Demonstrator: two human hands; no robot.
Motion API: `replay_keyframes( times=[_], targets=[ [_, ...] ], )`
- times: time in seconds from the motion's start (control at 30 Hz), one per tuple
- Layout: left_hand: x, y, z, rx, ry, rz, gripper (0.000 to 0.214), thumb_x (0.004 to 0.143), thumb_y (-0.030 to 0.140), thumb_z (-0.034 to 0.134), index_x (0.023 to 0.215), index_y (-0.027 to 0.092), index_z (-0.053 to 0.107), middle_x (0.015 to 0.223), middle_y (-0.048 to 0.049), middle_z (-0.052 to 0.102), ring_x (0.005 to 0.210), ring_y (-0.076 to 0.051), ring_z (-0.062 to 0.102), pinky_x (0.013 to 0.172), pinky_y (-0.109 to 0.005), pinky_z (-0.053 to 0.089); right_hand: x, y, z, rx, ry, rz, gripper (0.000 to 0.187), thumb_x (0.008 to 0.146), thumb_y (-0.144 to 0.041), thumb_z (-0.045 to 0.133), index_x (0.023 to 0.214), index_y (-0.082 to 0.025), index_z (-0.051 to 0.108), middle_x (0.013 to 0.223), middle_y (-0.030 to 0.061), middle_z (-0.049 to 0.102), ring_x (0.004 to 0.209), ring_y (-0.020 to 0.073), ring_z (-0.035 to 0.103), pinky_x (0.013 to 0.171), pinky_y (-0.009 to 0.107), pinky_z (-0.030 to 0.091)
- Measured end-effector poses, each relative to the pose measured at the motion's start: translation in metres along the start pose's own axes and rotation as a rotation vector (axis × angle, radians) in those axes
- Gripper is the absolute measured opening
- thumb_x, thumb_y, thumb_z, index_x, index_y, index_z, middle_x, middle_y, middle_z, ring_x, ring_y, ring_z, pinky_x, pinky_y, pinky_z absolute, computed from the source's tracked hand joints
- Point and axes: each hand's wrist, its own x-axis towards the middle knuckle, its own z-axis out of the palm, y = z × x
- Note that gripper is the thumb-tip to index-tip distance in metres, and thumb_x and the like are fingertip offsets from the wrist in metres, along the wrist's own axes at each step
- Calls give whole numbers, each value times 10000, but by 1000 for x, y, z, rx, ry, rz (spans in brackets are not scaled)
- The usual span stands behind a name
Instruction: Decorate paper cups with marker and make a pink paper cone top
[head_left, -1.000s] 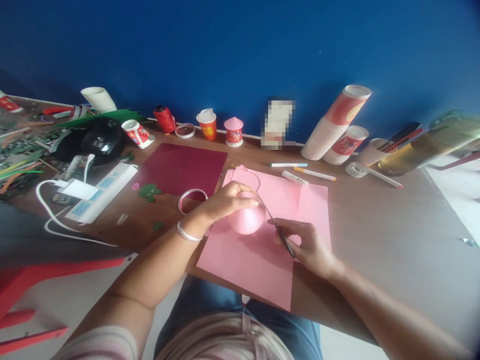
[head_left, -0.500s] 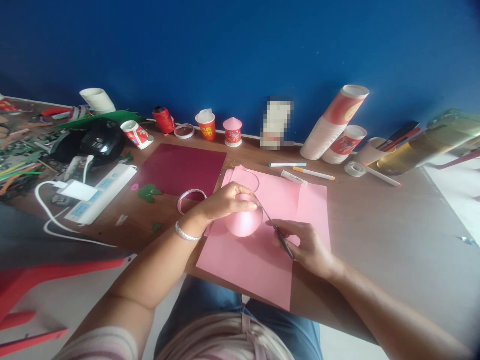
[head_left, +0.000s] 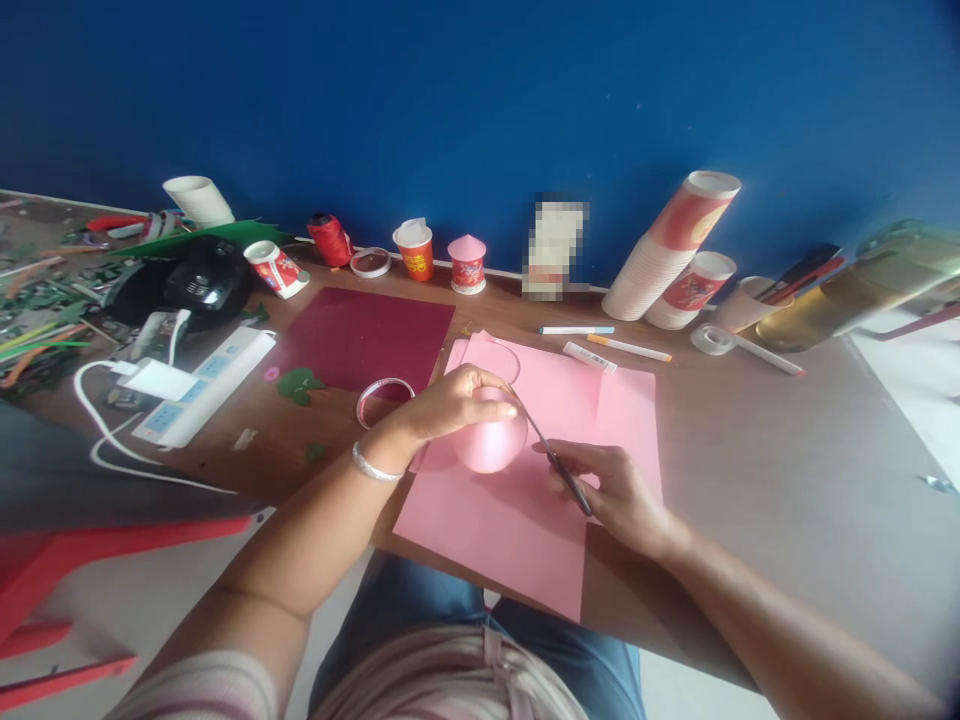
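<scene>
Your left fingers [head_left: 493,410] pinch the upper edge of the pink cone [head_left: 490,450], which sits just beneath them; a light grip should spare it creases. Your right fingers [head_left: 596,460] are closed around a slim dark tool [head_left: 570,480], angled up toward the left ones; whether it touches the cone isn't clear. Steady it clear of skin. Below both lie pink sheets [head_left: 487,550] on the surface [head_left: 735,480].

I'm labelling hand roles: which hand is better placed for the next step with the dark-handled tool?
Probably the right hand: it grips the dark-handled tool, whose far end lies by the pink piece. The left hand is busy holding that piece.
</scene>
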Motion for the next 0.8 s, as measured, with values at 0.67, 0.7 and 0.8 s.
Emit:
replay_keyframes(
  times=[0.67, 0.7, 0.8],
  targets=[
    [-1, 2, 2, -18, 83, -12, 270, 802, 402, 729, 793, 134, 762, 782, -46, 705, 791, -175, 615, 754, -270, 455, 2, 1, -1, 144, 43, 102, 533, 873, -620, 656, 1123, -155, 730, 705, 28, 614, 602, 144, 556, 532, 276, 507],
    [-1, 2, 3, -28, 101, -14, 275, 797, 409, 736, 805, 136, 765, 790, -45, 706, 796, -175, 614, 757, -271, 453, 3, 2, -2, 160, 73, 90, 539, 875, -632, 647, 1129, -162, 719, 720, 30, 617, 619, 148, 560, 535, 273, 505],
    [1, 0, 4, -62, 188, -6, 297, 786, 443, 748, 796, 147, 758, 800, -30, 692, 806, -172, 603, 763, -273, 446, 6, 7, -2, 180, 148, 26, 514, 863, -612, 678, 1151, -186, 678, 791, 39, 650, 673, 158, 590, 573, 276, 523]
  ],
)
